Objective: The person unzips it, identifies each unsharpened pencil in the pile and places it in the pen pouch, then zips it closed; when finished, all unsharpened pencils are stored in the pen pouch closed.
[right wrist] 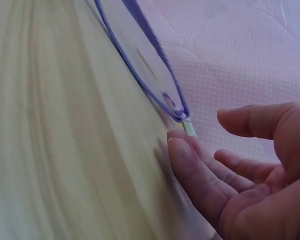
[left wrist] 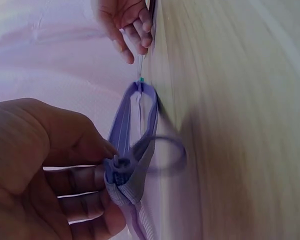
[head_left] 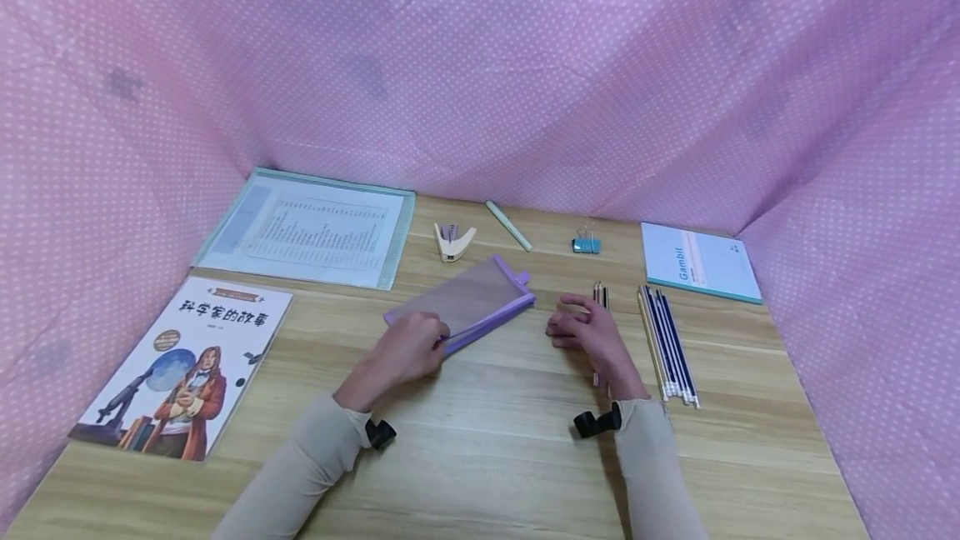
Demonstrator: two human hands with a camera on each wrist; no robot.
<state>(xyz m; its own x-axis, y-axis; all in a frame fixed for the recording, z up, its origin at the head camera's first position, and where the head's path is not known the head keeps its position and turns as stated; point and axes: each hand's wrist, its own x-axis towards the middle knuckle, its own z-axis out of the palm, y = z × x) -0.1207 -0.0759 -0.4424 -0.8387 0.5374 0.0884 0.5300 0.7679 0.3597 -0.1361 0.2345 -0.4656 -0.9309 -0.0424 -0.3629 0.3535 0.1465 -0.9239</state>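
Pink dotted cloth walls a wooden table; left hand pinches pouch, right hand relaxed.

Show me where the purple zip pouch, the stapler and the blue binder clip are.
purple zip pouch (head_left: 468,300): head view, middle of its mesh face.
stapler (head_left: 453,242): head view, its cream body.
blue binder clip (head_left: 586,245): head view, its blue body.
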